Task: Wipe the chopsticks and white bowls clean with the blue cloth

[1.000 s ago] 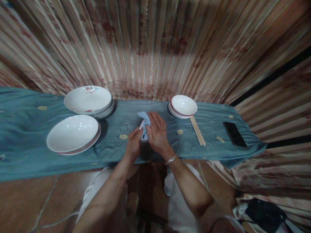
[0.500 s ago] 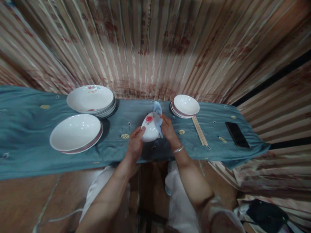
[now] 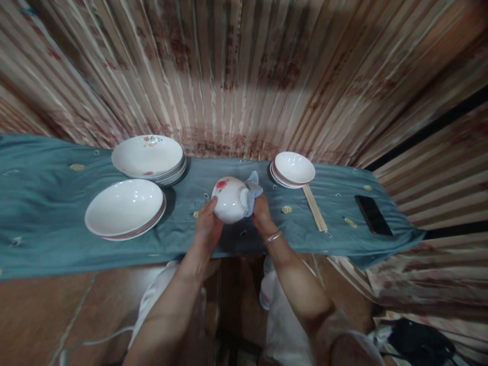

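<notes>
A white bowl with a red flower on its outside is tilted on its side above the middle of the table, its foot ring facing right. My left hand grips the bowl's left edge, thumb on the outer wall. My right hand is closed on a light blue cloth, which lies against the right side of the bowl near its foot. Part of the right fingers is hidden behind the cloth. A bracelet circles the right wrist.
On the left of the teal tablecloth stand a stack of flowered plates and a stack of large white bowls. To the right are stacked small bowls, chopsticks and a black phone. A curtain hangs behind.
The bowl has turned so that its foot ring now shows on the right. My right hand has shifted the cloth round toward the foot, and the camera view has moved slightly.
</notes>
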`<move>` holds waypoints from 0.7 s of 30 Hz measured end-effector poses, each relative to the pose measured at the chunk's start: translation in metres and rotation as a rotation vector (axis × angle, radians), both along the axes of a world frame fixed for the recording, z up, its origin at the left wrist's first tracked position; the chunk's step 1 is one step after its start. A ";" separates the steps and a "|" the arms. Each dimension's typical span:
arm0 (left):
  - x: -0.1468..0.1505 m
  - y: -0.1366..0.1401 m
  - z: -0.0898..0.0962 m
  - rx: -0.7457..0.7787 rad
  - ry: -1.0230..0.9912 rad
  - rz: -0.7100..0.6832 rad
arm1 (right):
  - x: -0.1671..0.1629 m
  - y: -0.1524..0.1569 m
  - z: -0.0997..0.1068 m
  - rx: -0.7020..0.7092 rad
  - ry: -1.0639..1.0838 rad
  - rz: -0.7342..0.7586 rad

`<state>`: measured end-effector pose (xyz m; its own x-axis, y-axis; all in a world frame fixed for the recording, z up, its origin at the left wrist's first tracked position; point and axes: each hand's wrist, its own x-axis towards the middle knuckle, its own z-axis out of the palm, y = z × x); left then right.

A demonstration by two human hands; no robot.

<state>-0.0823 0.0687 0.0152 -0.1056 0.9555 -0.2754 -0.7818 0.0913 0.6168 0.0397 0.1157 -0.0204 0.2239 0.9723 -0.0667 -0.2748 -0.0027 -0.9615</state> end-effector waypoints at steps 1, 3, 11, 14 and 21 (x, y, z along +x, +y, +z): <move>-0.001 0.001 0.000 0.000 -0.009 0.014 | -0.004 -0.002 -0.002 -0.007 0.011 -0.017; -0.003 0.003 0.000 0.000 -0.017 0.048 | -0.013 -0.007 -0.004 -0.019 0.030 -0.036; -0.010 0.005 0.005 0.068 0.094 0.110 | -0.039 -0.020 -0.009 -0.102 0.203 -0.023; -0.008 0.005 0.007 0.089 0.134 0.126 | -0.039 -0.025 -0.011 -0.158 0.232 0.034; -0.007 0.005 0.001 0.084 0.281 0.143 | -0.043 -0.049 -0.006 -0.195 0.221 0.260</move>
